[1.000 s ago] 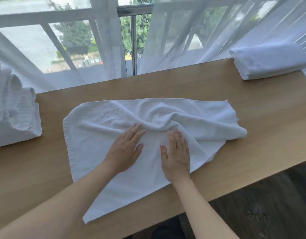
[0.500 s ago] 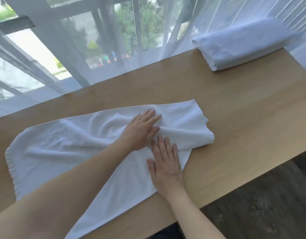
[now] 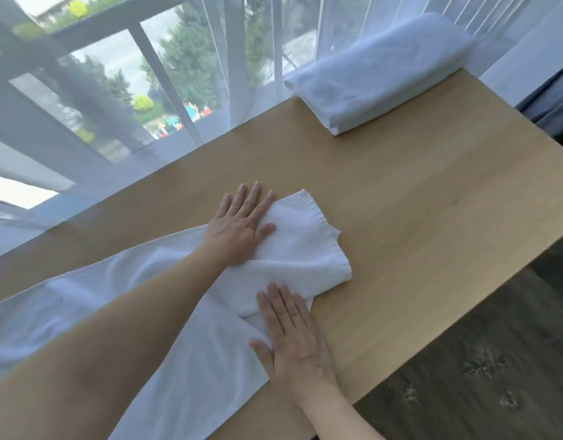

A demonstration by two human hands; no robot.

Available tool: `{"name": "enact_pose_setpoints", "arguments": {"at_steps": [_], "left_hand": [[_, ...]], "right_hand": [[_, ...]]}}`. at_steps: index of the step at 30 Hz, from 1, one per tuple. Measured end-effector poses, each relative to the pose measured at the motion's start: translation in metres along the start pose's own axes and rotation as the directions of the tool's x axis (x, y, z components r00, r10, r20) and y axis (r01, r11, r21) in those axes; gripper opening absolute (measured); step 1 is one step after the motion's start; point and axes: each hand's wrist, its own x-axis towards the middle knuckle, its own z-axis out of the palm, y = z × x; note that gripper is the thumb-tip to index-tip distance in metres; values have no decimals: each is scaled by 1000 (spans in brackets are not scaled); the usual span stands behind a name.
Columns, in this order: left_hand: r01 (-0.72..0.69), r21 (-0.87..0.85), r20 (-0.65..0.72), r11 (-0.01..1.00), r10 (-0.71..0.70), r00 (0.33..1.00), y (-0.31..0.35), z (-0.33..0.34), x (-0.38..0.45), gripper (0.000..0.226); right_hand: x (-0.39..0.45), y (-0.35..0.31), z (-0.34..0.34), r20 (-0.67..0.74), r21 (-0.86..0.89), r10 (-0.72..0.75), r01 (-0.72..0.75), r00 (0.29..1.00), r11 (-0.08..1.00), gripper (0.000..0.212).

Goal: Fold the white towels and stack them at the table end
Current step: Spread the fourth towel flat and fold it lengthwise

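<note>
One wooden table (image 3: 416, 217) runs from the lower left of the frame to the upper right, with a sheer curtain (image 3: 242, 58) hanging over one window behind it. Two white towels are in view. The larger, the spread towel (image 3: 185, 344), lies across the lower left and centre, its right end doubled over near the middle of the frame. The smaller shape, the folded towel (image 3: 378, 74), sits at the table end in the upper right, well apart from the first. No writing or label can be read on either.

Two bare hands show. The left hand (image 3: 239, 227) lies flat, fingers straight and slightly spread, palm on the towel's far edge, fingertips reaching onto bare wood. The right hand (image 3: 293, 338) lies flat too, fingers straight and together, pressing the towel's near edge; neither hand grasps anything.
</note>
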Motion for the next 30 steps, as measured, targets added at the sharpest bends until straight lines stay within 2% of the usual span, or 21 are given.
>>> {"name": "enact_pose_setpoints", "arguments": {"at_steps": [4, 10, 12, 13, 15, 16, 18, 19, 21, 24, 27, 28, 30], "left_hand": [[51, -51, -52, 997, -54, 997, -13, -1, 13, 67], [220, -44, -74, 975, -222, 972, -42, -14, 39, 70], [249, -110, -152, 962, -264, 953, -39, -17, 31, 67], [216, -165, -220, 962, -249, 943, -32, -17, 23, 65], [40, -252, -341, 967, -128, 931, -9, -13, 4, 60], [-58, -267, -346, 962, -39, 937, 4, -8, -7, 59], [-175, -228, -224, 958, 123, 967, 22, 4, -26, 64], [-184, -160, -153, 970, 159, 975, 25, 12, -31, 66], [-158, -23, -117, 987, 154, 981, 20, 20, -30, 66], [-42, -40, -114, 998, 38, 993, 12, 13, -11, 65], [-33, -124, -84, 992, 22, 996, 20, 3, 2, 66], [-80, -135, -107, 988, 66, 992, 27, 2, 1, 67], [-184, -113, -122, 976, 170, 978, 46, 7, -6, 69]], "right_hand": [[-3, 2, -1, -3, -27, -19, 19, 1000, 999, 67], [-6, 4, -8, 19, -118, -25, 27, 1000, 993, 70], [-5, 3, -11, 23, -131, 8, -5, 1000, 991, 72], [-6, 2, -12, 22, -111, 37, -35, 999, 993, 73], [-10, -1, -14, 8, -47, 104, -103, 995, 994, 76], [-11, -1, -15, 0, -36, 126, -126, 992, 991, 77], [-16, 1, -18, -7, -54, 160, -160, 987, 986, 80], [-20, 3, -20, -10, -61, 183, -183, 983, 981, 80], [-26, 9, -26, -24, -56, 225, -226, 974, 973, 80], [-30, 16, -35, -101, 43, 244, -240, 965, 970, 73], [-5, 31, -48, -186, 227, 421, -378, 888, 898, 54], [8, 39, -53, -207, 281, 514, -453, 832, 846, 47], [37, 57, -61, -220, 336, 688, -608, 692, 719, 50]]}}
